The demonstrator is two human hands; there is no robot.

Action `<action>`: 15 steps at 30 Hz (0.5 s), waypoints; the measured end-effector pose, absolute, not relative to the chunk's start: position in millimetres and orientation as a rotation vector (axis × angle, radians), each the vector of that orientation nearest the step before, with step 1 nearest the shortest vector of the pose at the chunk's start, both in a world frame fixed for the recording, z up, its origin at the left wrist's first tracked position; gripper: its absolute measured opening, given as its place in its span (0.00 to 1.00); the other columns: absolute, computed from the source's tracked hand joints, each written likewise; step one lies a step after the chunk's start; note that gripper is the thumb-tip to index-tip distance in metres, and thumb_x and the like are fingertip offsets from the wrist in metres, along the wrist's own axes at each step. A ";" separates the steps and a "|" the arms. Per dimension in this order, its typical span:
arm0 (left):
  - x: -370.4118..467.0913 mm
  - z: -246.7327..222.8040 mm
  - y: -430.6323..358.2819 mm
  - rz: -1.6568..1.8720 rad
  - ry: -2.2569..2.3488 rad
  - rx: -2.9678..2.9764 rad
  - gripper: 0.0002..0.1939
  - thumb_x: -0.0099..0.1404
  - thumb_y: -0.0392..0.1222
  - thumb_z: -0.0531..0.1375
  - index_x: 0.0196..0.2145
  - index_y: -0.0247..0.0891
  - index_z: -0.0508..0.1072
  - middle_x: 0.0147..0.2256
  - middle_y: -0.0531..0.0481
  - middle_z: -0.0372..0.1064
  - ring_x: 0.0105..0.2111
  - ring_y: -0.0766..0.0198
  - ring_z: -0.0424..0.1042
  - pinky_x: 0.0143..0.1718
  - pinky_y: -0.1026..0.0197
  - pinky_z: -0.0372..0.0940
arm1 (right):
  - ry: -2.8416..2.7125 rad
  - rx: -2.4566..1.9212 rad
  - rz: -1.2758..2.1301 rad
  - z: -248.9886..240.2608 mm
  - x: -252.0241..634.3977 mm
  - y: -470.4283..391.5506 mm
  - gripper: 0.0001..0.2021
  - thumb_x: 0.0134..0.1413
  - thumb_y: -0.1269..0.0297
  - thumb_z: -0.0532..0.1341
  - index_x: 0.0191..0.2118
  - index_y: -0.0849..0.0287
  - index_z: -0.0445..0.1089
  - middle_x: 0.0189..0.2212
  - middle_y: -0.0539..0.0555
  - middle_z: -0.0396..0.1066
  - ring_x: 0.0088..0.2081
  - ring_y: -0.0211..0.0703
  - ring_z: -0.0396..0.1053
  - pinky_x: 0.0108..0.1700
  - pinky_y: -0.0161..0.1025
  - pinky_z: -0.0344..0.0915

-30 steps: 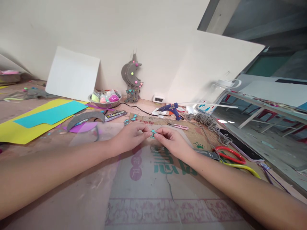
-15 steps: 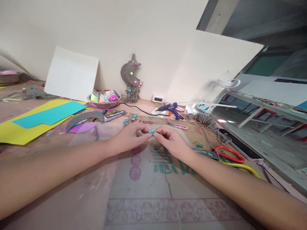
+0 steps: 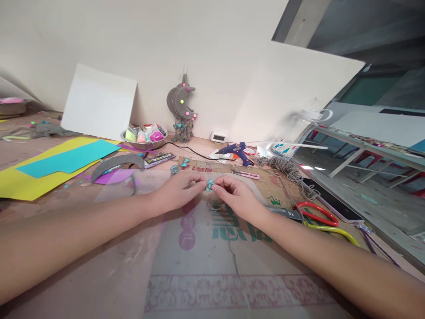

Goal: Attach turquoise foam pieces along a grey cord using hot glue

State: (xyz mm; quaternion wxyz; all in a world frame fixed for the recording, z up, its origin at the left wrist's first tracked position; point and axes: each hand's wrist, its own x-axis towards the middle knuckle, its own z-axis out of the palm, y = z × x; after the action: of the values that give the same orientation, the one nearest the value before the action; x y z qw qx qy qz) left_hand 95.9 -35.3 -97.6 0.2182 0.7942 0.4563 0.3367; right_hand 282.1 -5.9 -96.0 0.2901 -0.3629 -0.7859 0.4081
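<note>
Between my two hands, above a translucent sheet [image 3: 199,261], is a small turquoise piece [image 3: 209,185] with grey string or wire on it. My left hand [image 3: 182,189] pinches its left side with thumb and fingertips. On its right side, the thumb and index finger of my right hand [image 3: 236,195] are closed on the piece. A thin grey strand [image 3: 233,254] trails over the sheet below. More turquoise pieces [image 3: 184,163] lie beyond my left hand, near a pink-handled cutter [image 3: 247,175].
A blue glue gun [image 3: 239,153], grey yarn [image 3: 286,168], scissors with red and yellow handles [image 3: 318,212] and a phone [image 3: 332,201] lie to the right. Left are yellow card [image 3: 29,186], turquoise card [image 3: 69,159] and a bowl [image 3: 142,144]. A grey moon ornament [image 3: 182,103] hangs behind.
The turquoise piece has turned slightly between my fingertips and shows more of its surface. My left thumb has shifted a little to the left.
</note>
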 end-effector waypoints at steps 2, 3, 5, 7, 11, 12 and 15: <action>96.0 -97.2 -35.3 0.924 1.269 2.206 0.18 0.66 0.45 0.47 0.23 0.35 0.65 0.23 0.54 0.61 0.27 0.66 0.60 0.28 0.64 0.54 | -2.104 -0.968 1.076 -96.3 282.3 -5.8 0.12 0.52 0.54 0.56 0.28 0.59 0.64 0.20 0.45 0.54 0.21 0.32 0.50 0.23 0.32 0.48; 96.1 -97.1 -35.4 0.918 1.270 2.200 0.18 0.65 0.46 0.47 0.23 0.36 0.65 0.23 0.54 0.61 0.27 0.66 0.61 0.28 0.64 0.54 | -2.110 -0.969 1.073 -96.7 282.5 -5.7 0.12 0.52 0.54 0.56 0.28 0.59 0.64 0.20 0.45 0.54 0.21 0.32 0.50 0.23 0.32 0.49; 96.3 -97.1 -35.5 0.912 1.264 2.187 0.17 0.65 0.47 0.48 0.25 0.36 0.66 0.24 0.54 0.63 0.28 0.66 0.62 0.29 0.64 0.55 | -2.126 -0.976 1.067 -97.7 283.1 -5.6 0.12 0.52 0.55 0.56 0.28 0.58 0.64 0.20 0.45 0.55 0.21 0.32 0.50 0.23 0.32 0.49; 96.3 -97.3 -35.6 0.908 1.253 2.189 0.16 0.64 0.46 0.48 0.25 0.36 0.67 0.25 0.53 0.64 0.29 0.65 0.63 0.29 0.64 0.56 | -2.144 -0.981 1.059 -98.6 283.6 -5.6 0.12 0.53 0.55 0.56 0.29 0.58 0.65 0.20 0.45 0.55 0.21 0.33 0.51 0.23 0.32 0.49; 96.1 -97.3 -35.5 0.903 1.239 2.205 0.15 0.64 0.44 0.48 0.24 0.35 0.66 0.24 0.53 0.63 0.28 0.66 0.62 0.28 0.64 0.55 | -2.157 -0.975 1.063 -99.1 283.4 -5.3 0.12 0.53 0.55 0.55 0.29 0.58 0.64 0.20 0.45 0.55 0.21 0.33 0.51 0.23 0.32 0.49; 96.1 -97.1 -35.5 0.905 1.242 2.207 0.16 0.65 0.44 0.48 0.23 0.35 0.65 0.23 0.53 0.61 0.27 0.66 0.61 0.27 0.64 0.54 | -2.151 -0.972 1.067 -99.0 283.2 -5.2 0.12 0.53 0.55 0.55 0.28 0.58 0.64 0.20 0.45 0.55 0.22 0.33 0.51 0.23 0.32 0.49; 96.3 -96.2 -35.6 0.909 1.256 2.201 0.18 0.66 0.45 0.46 0.21 0.35 0.62 0.21 0.54 0.57 0.24 0.67 0.58 0.26 0.64 0.52 | -2.133 -0.967 1.072 -98.6 282.6 -4.5 0.12 0.53 0.55 0.55 0.29 0.59 0.64 0.21 0.45 0.56 0.22 0.33 0.51 0.24 0.32 0.50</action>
State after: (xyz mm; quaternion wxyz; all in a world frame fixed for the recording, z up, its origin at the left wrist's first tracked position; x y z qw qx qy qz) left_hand 96.3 -35.6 -96.2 0.2227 0.7970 0.4548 0.3291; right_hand 282.6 -4.5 -98.6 0.2794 -0.3606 -0.7951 0.3996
